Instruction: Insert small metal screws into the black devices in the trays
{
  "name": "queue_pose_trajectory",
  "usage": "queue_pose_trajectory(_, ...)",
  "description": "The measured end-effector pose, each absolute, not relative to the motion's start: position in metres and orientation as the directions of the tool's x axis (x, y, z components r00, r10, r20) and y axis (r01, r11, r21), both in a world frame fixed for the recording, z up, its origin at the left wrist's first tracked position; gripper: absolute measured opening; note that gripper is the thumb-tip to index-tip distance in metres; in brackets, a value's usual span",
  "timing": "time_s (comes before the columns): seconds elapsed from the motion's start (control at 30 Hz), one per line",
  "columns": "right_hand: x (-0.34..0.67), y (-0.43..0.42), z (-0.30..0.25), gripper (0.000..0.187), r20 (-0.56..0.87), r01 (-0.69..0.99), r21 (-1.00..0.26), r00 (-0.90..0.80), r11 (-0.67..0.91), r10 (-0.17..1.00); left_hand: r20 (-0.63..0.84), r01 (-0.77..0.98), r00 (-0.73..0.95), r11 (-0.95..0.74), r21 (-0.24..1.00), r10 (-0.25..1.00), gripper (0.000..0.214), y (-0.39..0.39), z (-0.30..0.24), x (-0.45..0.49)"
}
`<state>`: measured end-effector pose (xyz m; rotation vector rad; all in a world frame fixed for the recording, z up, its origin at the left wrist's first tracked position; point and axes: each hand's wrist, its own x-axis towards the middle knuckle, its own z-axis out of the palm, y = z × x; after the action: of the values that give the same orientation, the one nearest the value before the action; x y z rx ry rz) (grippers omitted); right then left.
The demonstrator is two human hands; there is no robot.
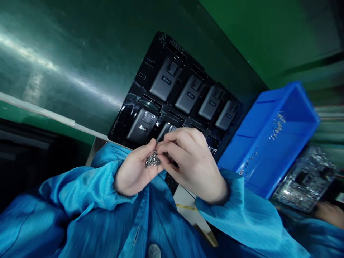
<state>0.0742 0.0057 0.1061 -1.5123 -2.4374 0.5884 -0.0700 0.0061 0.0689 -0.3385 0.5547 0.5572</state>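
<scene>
My left hand point(133, 172) is cupped palm-up close to my chest and holds a small heap of silver screws point(152, 160). My right hand point(192, 161) is curled over it, fingertips pinched at the heap. Both arms wear blue sleeves. Just beyond my hands lies a black moulded tray point(129, 107) with several grey plastic housings point(164, 81) seated in its pockets, each with a small label.
A blue plastic bin point(290, 143) with a few loose screws stands to the right of the tray. Beyond it lies a clear tray of parts point(306, 179), with another person's hand point(329, 213) at the right edge. The bench surface point(67, 53) is green.
</scene>
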Motion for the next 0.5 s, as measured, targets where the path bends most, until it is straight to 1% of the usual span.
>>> queue_pose_trajectory(0.2, 0.071, 0.007, 0.104, 0.01, -0.054, 0.813, -0.435, -0.452, 0.386, 0.89, -0.609, -0.576, 0.693, 0.805, -0.144, 0.386, 0.039, 0.007, 0.068, -0.07)
queue_pose_trajectory(0.5, 0.068, 0.016, 0.107, 0.006, -0.003, 0.773, -0.499, -0.452, 0.39, 0.892, -0.63, -0.598, 0.677, 0.783, -0.171, 0.38, 0.039, 0.012, 0.069, -0.078)
